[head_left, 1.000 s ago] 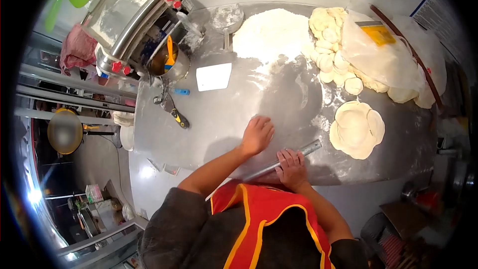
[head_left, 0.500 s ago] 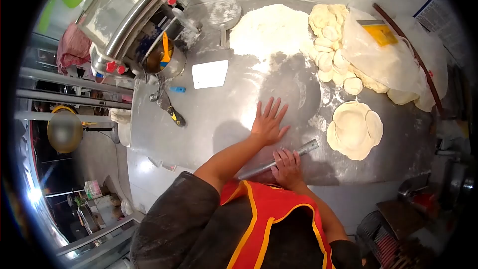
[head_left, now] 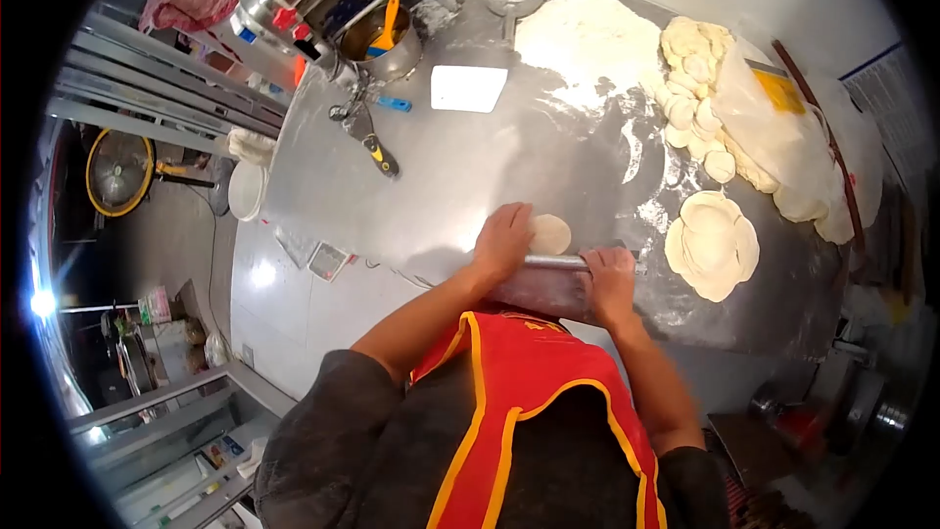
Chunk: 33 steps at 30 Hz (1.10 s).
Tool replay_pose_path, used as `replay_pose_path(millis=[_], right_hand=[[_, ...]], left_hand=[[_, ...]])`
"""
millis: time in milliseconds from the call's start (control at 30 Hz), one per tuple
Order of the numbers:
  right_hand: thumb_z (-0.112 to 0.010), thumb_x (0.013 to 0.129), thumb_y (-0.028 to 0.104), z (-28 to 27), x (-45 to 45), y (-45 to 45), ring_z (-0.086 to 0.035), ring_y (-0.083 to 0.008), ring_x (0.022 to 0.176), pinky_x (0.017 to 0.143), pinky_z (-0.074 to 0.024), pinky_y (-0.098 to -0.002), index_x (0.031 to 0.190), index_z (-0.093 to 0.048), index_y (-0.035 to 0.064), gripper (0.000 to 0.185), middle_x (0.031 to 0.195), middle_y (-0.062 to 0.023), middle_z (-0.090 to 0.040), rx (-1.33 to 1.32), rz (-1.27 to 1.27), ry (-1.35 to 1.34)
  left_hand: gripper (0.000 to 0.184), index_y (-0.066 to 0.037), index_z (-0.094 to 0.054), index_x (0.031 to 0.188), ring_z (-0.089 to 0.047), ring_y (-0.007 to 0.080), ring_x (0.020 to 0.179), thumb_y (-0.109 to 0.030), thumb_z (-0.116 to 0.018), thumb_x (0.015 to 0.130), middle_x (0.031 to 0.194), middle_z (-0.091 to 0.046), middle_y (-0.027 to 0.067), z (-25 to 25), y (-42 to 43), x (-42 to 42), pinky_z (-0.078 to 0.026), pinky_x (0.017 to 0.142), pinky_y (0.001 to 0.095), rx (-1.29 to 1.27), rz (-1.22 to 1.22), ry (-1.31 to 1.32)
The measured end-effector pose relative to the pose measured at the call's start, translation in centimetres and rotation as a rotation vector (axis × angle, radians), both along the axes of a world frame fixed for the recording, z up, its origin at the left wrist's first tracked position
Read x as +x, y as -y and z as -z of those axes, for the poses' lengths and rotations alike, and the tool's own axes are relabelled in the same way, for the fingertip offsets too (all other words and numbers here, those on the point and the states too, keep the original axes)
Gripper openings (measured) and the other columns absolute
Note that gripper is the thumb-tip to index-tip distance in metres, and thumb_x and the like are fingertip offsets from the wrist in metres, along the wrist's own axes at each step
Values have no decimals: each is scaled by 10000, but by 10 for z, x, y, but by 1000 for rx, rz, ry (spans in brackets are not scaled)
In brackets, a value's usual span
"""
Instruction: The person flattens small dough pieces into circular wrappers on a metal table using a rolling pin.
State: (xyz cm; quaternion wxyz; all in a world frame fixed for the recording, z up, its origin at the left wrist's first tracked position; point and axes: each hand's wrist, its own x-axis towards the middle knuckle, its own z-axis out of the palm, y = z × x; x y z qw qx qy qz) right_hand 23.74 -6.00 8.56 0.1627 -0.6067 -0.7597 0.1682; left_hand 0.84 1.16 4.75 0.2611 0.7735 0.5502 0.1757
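Observation:
My right hand [head_left: 611,281] is closed over the right part of a metal rolling pin [head_left: 556,262] lying crosswise near the table's front edge. Just beyond the pin lies a small round dough disc [head_left: 551,234]. At the disc's left edge, my left hand [head_left: 503,238] has its fingers together and bent, seemingly gripping that edge; its palm hides the pin's left end. Off to the right sits a ring of overlapping rolled dough wrappers [head_left: 712,246].
A heap of flour [head_left: 587,39] lies at the back, beside dough pieces [head_left: 720,167] partly under a plastic sheet [head_left: 754,127]. A white scraper [head_left: 468,88], a yellow-black handled tool [head_left: 380,155] and a metal pot [head_left: 394,61] with an orange-handled brush are at the left.
My left hand has gone from lying flat and spread to bent fingers at a dough disc that now shows. The pin has turned to lie crosswise, my right hand still on it. The view has shifted.

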Motion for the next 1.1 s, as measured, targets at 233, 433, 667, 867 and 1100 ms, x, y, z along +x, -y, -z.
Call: replay_pose_path(millis=[233, 433, 667, 867, 1100], right_hand=[[-657, 856, 204, 39, -17, -3, -449, -349, 1311, 1110, -281, -538, 1376, -502, 78, 557, 1408, -144, -506, 168, 247, 30], [-568, 930, 304, 38, 2, -118, -332, -311, 1420, 1129, -218, -600, 1426, -467, 85, 552, 1522, -110, -391, 81, 282, 289], [-562, 937, 322, 40, 18, -201, -295, -283, 1450, 1153, -183, -580, 1483, -381, 109, 614, 1560, -82, -348, 202, 357, 331], [-656, 869, 272, 34, 5, -124, -336, -330, 1417, 1161, -195, -552, 1468, -368, 31, 708, 1519, -171, -378, 135, 196, 195], [-718, 769, 164, 32, -25, -5, -449, -399, 1288, 1093, -322, -520, 1291, -510, -18, 590, 1400, -222, -477, 184, 185, 31]], left_hand=[[657, 21, -426, 1412, -338, 363, 1411, -299, -648, 883, 1490, -401, 194, -8, 26, -24, -254, 1153, 532, 213, -35, -256], [671, -45, -320, 1504, -176, 331, 1485, -417, -496, 974, 1591, -244, 164, -10, -87, 7, -135, 1168, 586, 146, -34, -415], [654, -43, -311, 1507, -178, 329, 1487, -406, -469, 987, 1592, -246, 157, 3, -175, 30, -122, 1174, 576, 393, -78, -316], [687, 15, -323, 1485, -237, 330, 1465, -428, -471, 982, 1566, -288, 186, -7, -109, 9, -122, 1183, 552, 294, 22, -323], [683, 22, -421, 1410, -392, 355, 1372, -397, -613, 907, 1441, -462, 201, 12, -2, -22, -271, 1139, 528, 232, 130, -307]])
